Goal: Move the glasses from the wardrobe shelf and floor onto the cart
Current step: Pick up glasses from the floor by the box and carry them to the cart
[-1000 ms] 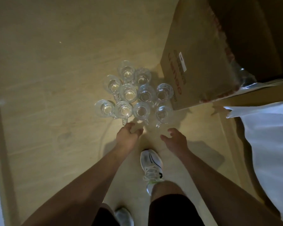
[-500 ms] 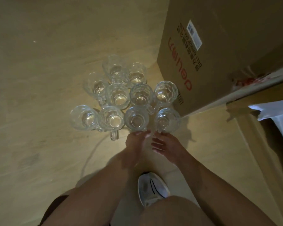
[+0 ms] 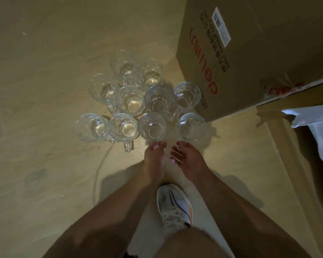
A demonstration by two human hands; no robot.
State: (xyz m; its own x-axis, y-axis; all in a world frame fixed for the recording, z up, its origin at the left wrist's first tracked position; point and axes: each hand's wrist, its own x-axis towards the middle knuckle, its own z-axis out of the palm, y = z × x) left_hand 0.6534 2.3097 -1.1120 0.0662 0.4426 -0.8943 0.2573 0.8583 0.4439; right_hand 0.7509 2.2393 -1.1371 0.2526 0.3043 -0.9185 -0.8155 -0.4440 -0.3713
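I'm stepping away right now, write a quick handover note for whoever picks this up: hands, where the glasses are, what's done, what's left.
Left hand: reaching down, fingertips at the near rim of a front-row glass mug; grip not confirmed.
Right hand: fingers loosely spread, tips just short of the rightmost front mug; holding nothing.
Glass mugs: ten, upright, clustered on the wooden floor beside a cardboard box.
Done: nothing visibly lifted from this cluster.
Left: carry all ten to the cart, which is out of view. The wardrobe shelf isn't visible either, so check it.
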